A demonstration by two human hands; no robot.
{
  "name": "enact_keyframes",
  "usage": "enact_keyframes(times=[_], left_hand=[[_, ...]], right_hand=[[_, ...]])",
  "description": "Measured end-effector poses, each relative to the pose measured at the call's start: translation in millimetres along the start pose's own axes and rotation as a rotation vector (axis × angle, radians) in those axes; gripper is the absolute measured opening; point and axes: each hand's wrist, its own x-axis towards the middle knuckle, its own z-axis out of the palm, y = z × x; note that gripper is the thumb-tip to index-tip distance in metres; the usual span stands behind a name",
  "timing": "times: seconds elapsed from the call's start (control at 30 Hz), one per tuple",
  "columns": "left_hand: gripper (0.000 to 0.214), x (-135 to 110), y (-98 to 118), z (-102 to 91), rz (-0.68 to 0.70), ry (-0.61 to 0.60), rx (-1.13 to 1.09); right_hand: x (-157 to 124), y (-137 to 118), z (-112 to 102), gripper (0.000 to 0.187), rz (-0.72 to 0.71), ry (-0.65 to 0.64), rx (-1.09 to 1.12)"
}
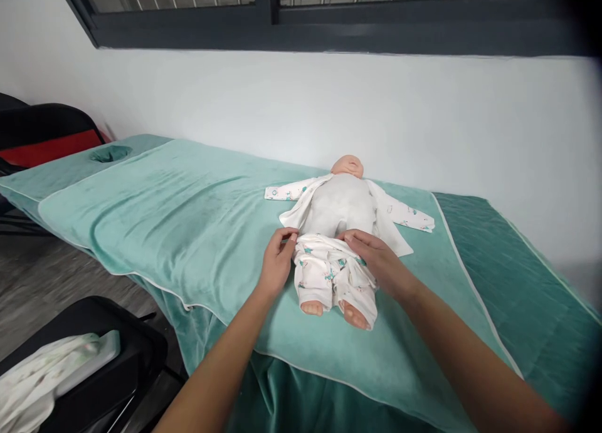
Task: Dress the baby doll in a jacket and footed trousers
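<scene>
A baby doll [342, 202] lies on its back on a light green towel [188, 220], head toward the wall. Its white patterned top [394, 215] is spread open under it, leaving the torso bare. White patterned trousers [329, 271] cover its legs, with both bare feet showing. My left hand [277, 260] pinches the trousers' waistband at the doll's left-hand side. My right hand [374, 257] is closed on the waistband at the other side.
The towel covers a dark green massage table [527, 295] with a face hole [110, 153] at the far left. A black chair with a red seat [44, 146] stands beyond it. At lower left a black stool [126, 364] holds crumpled white cloth [47, 370].
</scene>
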Motion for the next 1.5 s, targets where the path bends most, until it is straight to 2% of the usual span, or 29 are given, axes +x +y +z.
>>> enact_keyframes(times=[0.17,0.27,0.4,0.5,0.57,0.67,0.77,0.87,1.0,1.07,1.13,1.2,1.33,1.5], left_hand=[[0.018,18.6,3.3,-5.4,-0.103,-0.308,-0.069],[0.023,20.7,4.5,-13.0,-0.132,-0.411,-0.123],[0.029,21.3,3.6,-16.1,-0.154,-0.406,-0.112],[0.032,22.4,0.6,-14.4,-0.217,-0.373,-0.112],[0.027,22.8,-0.3,-13.9,-0.233,-0.399,-0.116],[0.024,22.1,2.7,-15.6,-0.211,-0.481,-0.076],[0.023,20.7,7.4,-19.8,-0.155,-0.586,-0.027],[0.017,19.8,7.7,-23.4,-0.084,-0.639,0.004],[0.014,19.1,3.7,-21.8,-0.015,-0.614,0.006],[0.016,19.7,4.0,-17.4,0.028,-0.539,-0.002],[0.017,22.9,6.9,-11.4,0.049,-0.461,-0.006],[0.019,30.2,11.2,-4.9,0.03,-0.433,-0.023],[0.023,54.1,14.9,5.4,0.007,-0.355,0.016],[0.025,77.2,-3.0,13.9,-0.041,-0.219,0.036]], right_hand=[[10.6,-17.7,-5.7,0.031,-0.027,-0.028,-0.029],[20.2,-16.6,-17.6,0.03,-0.079,0.056,-0.07],[26.3,5.7,-15.8,0.026,-0.09,0.258,-0.2],[20.3,19.0,-4.4,0.022,-0.107,0.305,-0.343],[14.5,22.0,-2.2,0.027,-0.129,0.325,-0.337],[7.1,26.4,-11.1,0.028,-0.111,0.37,-0.274],[-1.2,38.0,-25.4,0.024,-0.037,0.348,-0.225],[-12.3,50.7,-37.1,0.026,-0.022,0.229,-0.148],[-23.5,54.2,-49.1,0.026,-0.055,0.041,-0.118],[-24.6,50.8,-52.6,0.026,-0.043,-0.055,-0.165],[-22.5,46.2,-52.9,0.027,-0.05,-0.094,-0.247],[-17.3,41.2,-50.1,0.028,-0.1,-0.035,-0.354],[2.9,30.7,-45.6,0.024,-0.227,0.207,-0.531],[35.3,24.9,-58.0,0.02,-0.235,0.387,-0.536]])
